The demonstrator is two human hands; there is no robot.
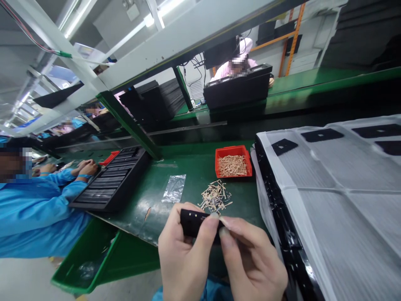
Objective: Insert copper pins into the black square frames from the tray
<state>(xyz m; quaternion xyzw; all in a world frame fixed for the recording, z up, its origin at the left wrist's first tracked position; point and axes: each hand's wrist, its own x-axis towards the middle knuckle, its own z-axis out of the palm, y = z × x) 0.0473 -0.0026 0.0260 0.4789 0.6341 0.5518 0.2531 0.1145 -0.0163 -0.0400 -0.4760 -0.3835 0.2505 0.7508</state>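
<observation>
Hands (186,259) hold black piece (189,223), top edge showing; bare bench (199,163) beside red bin (233,151).

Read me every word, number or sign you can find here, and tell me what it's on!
There are no words, numbers or signs that I can read.
Black piece: tiny pale marks, too small to read as anything.
Clear bag: shiny, no readable print.
Red bin: no writing shows.
White box up high: too blurred to tell.
</observation>
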